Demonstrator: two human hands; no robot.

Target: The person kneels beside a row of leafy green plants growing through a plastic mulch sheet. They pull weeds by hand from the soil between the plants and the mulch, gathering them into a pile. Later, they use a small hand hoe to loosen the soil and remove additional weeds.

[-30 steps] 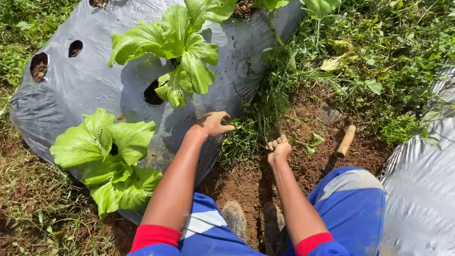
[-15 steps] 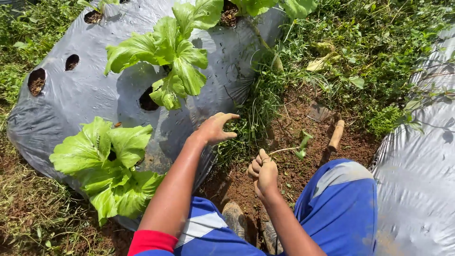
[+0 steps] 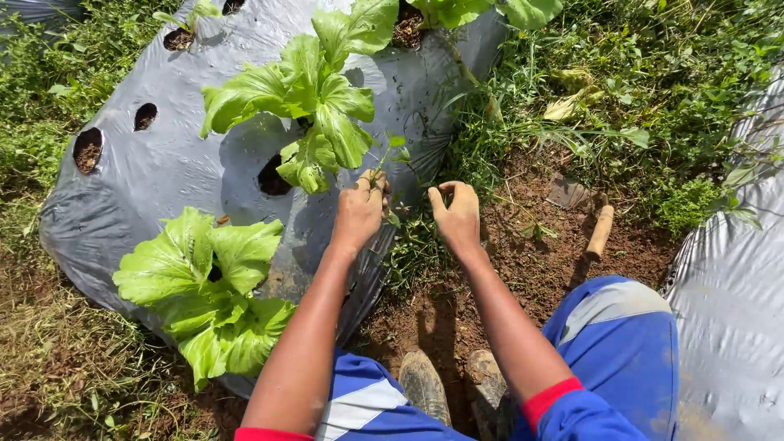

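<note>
My left hand is closed around a thin green weed stem at the edge of the grey plastic mulch sheet. My right hand hovers beside it over the weeds, fingers curled and apart, holding nothing. Both hands are just right of a leafy green plant growing from a hole in the sheet.
A second leafy plant grows lower left. Several open planting holes dot the sheet. A wooden tool handle lies on the bare soil to the right. Another plastic sheet covers the right side. My muddy shoes stand below.
My right hand let go of the pulled weed and moved up to the weed patch. My left hand closed on a weed stem at the sheet's edge.
</note>
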